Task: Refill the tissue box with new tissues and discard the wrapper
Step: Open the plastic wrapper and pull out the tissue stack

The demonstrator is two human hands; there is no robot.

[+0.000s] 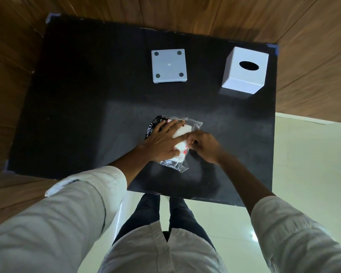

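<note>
Plastic tissue pack [182, 133] | left hand [163, 141] flat on it | right hand [204, 147] pinching wrapper [195, 124]

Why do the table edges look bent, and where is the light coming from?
Head view: the wide-angle lens bows the black table; the tissue box casts a shadow toward the viewer, so light seems to come from beyond; glare glints on the plastic wrapper.

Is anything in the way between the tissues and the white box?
Yes: the clear plastic wrapper still surrounds the tissue pack under both hands. The black mat between the pack and the white tissue box cover looks bare; the box's base plate lies off to the left.
</note>
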